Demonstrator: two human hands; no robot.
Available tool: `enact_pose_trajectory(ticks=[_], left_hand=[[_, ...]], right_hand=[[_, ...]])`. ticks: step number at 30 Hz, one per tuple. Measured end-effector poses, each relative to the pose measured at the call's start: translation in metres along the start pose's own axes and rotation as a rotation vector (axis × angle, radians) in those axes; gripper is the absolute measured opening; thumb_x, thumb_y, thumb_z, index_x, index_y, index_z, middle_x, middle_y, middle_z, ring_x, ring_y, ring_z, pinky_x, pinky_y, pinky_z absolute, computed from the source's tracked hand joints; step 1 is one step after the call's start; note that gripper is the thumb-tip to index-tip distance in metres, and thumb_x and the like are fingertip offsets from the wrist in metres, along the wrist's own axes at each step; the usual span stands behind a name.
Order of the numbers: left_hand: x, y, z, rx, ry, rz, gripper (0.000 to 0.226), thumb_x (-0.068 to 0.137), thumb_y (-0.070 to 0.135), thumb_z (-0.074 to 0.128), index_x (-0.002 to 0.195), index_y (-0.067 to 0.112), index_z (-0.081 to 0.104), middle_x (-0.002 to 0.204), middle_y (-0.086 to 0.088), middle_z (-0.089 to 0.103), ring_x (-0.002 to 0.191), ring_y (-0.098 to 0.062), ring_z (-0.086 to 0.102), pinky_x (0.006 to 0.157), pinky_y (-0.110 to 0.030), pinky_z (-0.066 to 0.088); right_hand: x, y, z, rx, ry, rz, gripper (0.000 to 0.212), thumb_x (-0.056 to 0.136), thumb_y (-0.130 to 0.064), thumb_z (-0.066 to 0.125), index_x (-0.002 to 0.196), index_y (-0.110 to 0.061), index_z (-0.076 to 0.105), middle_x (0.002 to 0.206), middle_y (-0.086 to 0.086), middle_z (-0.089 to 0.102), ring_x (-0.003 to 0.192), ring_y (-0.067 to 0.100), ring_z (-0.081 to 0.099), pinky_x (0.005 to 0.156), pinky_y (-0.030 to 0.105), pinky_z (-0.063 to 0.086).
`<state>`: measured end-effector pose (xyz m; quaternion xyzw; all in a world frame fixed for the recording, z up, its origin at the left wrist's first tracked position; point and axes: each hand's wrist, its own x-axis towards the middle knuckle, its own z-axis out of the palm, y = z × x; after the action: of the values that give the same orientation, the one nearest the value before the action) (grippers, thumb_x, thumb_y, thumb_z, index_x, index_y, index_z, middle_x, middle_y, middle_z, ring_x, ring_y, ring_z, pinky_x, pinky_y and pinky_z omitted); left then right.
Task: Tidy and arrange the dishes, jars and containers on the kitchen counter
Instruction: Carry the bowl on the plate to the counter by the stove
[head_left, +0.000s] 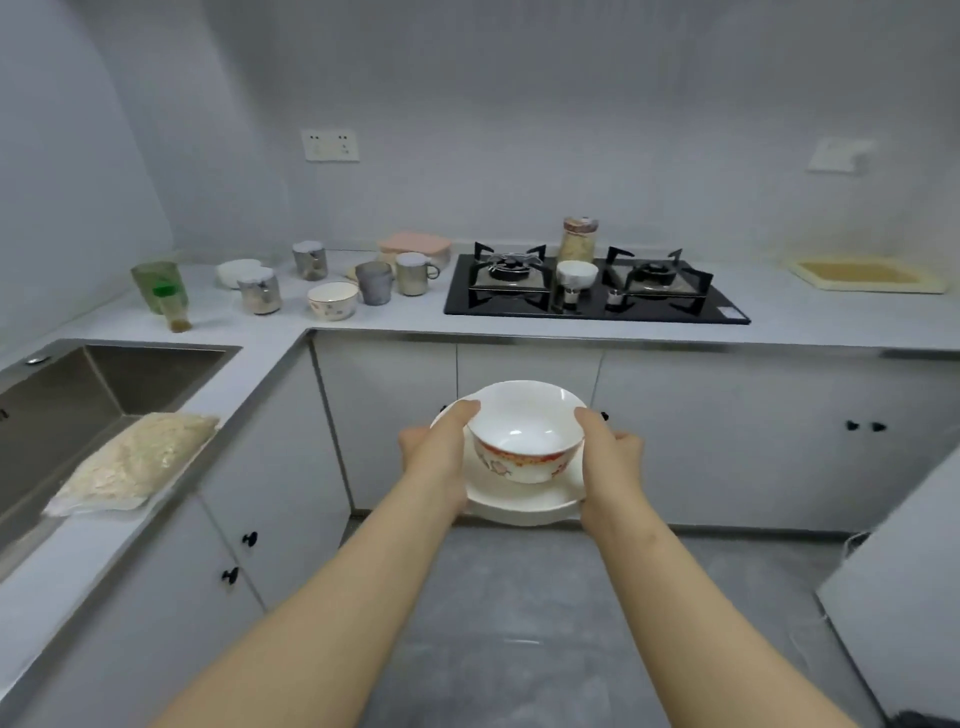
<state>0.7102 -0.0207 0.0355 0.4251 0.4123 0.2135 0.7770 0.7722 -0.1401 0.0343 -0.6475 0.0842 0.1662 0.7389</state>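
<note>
At lower centre, over the floor, our left hand and right hand grip the white plate by its edges, thumbs bracing the red-banded bowl on it. If we tilt, the loose bowl may slide off and smash.

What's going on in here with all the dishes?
A person holds a patterned bowl that sits on a white plate. The left hand and right hand grip the plate from each side, thumbs against the bowl. It is up in the air, in front of the cabinets. Jars, mugs and another bowl stand on the counter beside the stove.
</note>
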Motion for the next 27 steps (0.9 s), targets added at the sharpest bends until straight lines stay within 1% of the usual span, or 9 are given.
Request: enact_pose_trajectory(ticks=[2,4,6,12,14,18,20,23,27], left_hand=[[0.015,-0.009,0.030,0.017,-0.037,-0.030,0.056,0.073,0.026,0.075,0.111,0.018,0.035,0.119,-0.010,0.052,0.107,-0.036,0.056,0.093,-0.052,0.048],[0.029,-0.014,0.056,0.035,-0.081,-0.047,0.053,0.074,0.023,0.075,0.112,0.018,0.038,0.118,-0.010,0.054,0.107,-0.036,0.056,0.094,-0.051,0.048],[0.050,-0.019,0.095,0.057,-0.136,-0.073,0.051,0.076,0.021,0.074,0.113,0.016,0.041,0.116,-0.011,0.055,0.106,-0.037,0.057,0.093,-0.052,0.048],[0.124,-0.019,0.208,0.147,-0.264,-0.108,0.064,0.073,0.026,0.076,0.125,0.014,0.042,0.119,-0.013,0.055,0.101,-0.037,0.058,0.085,-0.053,0.051],[0.145,-0.014,0.244,0.180,-0.286,-0.094,0.064,0.074,0.024,0.075,0.126,0.014,0.039,0.118,-0.012,0.053,0.100,-0.036,0.057,0.078,-0.048,0.052],[0.187,-0.012,0.324,0.228,-0.388,-0.083,0.061,0.079,0.022,0.071,0.129,0.011,0.038,0.119,-0.012,0.050,0.102,-0.035,0.054,0.066,-0.038,0.049],[0.199,-0.014,0.354,0.254,-0.416,-0.090,0.061,0.079,0.023,0.071,0.129,0.009,0.038,0.122,-0.013,0.050,0.104,-0.035,0.054,0.068,-0.038,0.049],[0.212,-0.029,0.403,0.300,-0.467,-0.130,0.060,0.079,0.023,0.070,0.128,0.009,0.037,0.121,-0.011,0.049,0.103,-0.034,0.054,0.075,-0.039,0.048],[0.222,-0.049,0.465,0.327,-0.501,-0.145,0.063,0.080,0.025,0.070,0.132,0.011,0.038,0.124,-0.010,0.051,0.103,-0.033,0.054,0.065,-0.034,0.046]], right_hand=[[0.026,-0.002,-0.017,0.041,0.053,0.031,0.036,0.087,-0.029,0.057,0.111,-0.013,0.037,0.112,0.007,0.049,0.097,0.027,0.054,0.074,0.036,0.048],[0.049,-0.006,-0.029,0.055,0.090,0.037,0.037,0.086,-0.030,0.058,0.111,-0.013,0.037,0.115,0.009,0.051,0.103,0.031,0.055,0.080,0.040,0.048],[0.084,-0.015,-0.042,0.089,0.138,0.021,0.037,0.086,-0.030,0.058,0.112,-0.012,0.037,0.114,0.009,0.051,0.101,0.030,0.056,0.077,0.038,0.048],[0.193,-0.056,-0.061,0.147,0.272,-0.023,0.035,0.087,-0.030,0.056,0.110,-0.013,0.036,0.105,0.007,0.049,0.095,0.028,0.053,0.073,0.036,0.046],[0.224,-0.071,-0.065,0.176,0.315,-0.026,0.034,0.087,-0.029,0.056,0.110,-0.012,0.037,0.099,0.005,0.048,0.094,0.027,0.051,0.072,0.035,0.045],[0.292,-0.103,-0.079,0.226,0.415,-0.072,0.036,0.087,-0.027,0.056,0.113,-0.009,0.040,0.105,0.008,0.050,0.093,0.027,0.051,0.071,0.032,0.043],[0.315,-0.114,-0.090,0.240,0.453,-0.086,0.035,0.087,-0.027,0.056,0.112,-0.011,0.038,0.103,0.006,0.050,0.092,0.025,0.050,0.064,0.029,0.042],[0.354,-0.127,-0.118,0.267,0.497,-0.107,0.034,0.088,-0.028,0.056,0.111,-0.013,0.036,0.090,0.000,0.047,0.089,0.023,0.050,0.056,0.027,0.037],[0.402,-0.145,-0.156,0.269,0.507,-0.093,0.033,0.088,-0.030,0.056,0.108,-0.015,0.033,0.092,0.002,0.047,0.085,0.022,0.051,0.057,0.028,0.039]])
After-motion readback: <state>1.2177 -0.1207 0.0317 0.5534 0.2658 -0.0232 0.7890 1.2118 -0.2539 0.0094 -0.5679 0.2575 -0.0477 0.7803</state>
